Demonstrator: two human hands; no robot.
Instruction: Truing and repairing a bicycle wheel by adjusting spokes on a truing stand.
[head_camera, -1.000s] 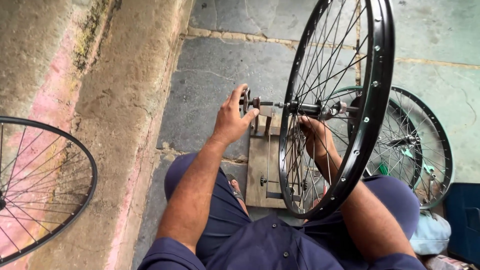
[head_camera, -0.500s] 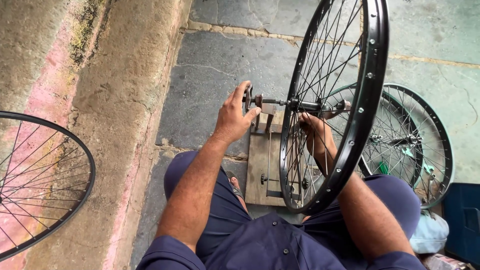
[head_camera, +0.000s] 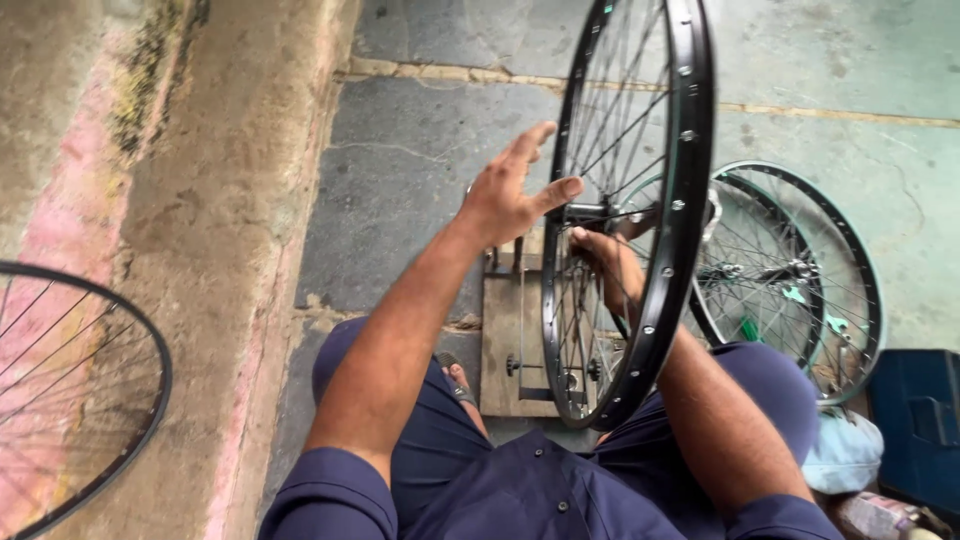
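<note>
**Hands at the hub of an upright wheel**

Both hands meet at the centre of a black bicycle wheel (head_camera: 640, 215) that stands on edge in front of the seated person. Their left hand (head_camera: 510, 195) is spread wide, fingers fanned and gripping nothing; only the thumb tip reaches in to touch the axle end (head_camera: 588, 210) that sticks out of the hub on the near side. Their right hand (head_camera: 600, 250) sits behind the spokes just below the hub, and the wires hide the fingers too well to tell whether they grip anything or how far they are closed.

The wheel is upright, probably so that it can turn on its axle and both faces stay within reach, one arm on each side of the rim. Its lower edge hangs over a small wooden stand (head_camera: 515, 345) with metal fittings, which lies on the ground between the person's knees; whether the wheel rests on the stand or is carried by the hands is unclear.

Further right, a second wheel (head_camera: 800, 275) with a black rim lies flat on the stone floor (head_camera: 410, 170), with a dark blue box (head_camera: 920, 425) and a pale cloth (head_camera: 845, 450) near its lower edge. At the far left, a third wheel (head_camera: 80, 400) leans on the stained wall (head_camera: 150, 150).
</note>
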